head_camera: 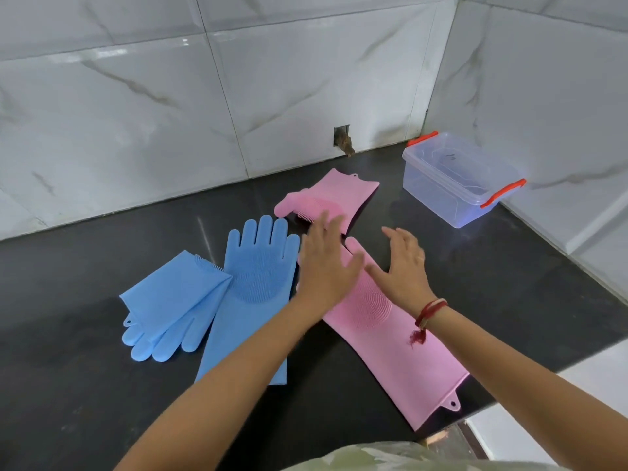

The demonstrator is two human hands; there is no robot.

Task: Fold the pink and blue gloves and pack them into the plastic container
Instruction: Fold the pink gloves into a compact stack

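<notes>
A long pink glove (404, 348) lies flat on the black counter, cuff toward the near right edge. My left hand (324, 263) hovers over its fingers, fingers spread, holding nothing. To the right, my right hand (402, 263) is open just above the same glove's palm. A second pink glove (334, 198) lies folded behind my hands. One blue glove (255, 277) lies flat, palm bristles up; another blue glove (170, 307) lies folded to its left. The clear plastic container (438, 195) with orange handles stands open at the back right.
The black counter (85, 385) meets white marble-tiled walls at the back and on the right. A small hole (342, 139) is cut into the back wall near the counter. The counter's edge runs along the near right.
</notes>
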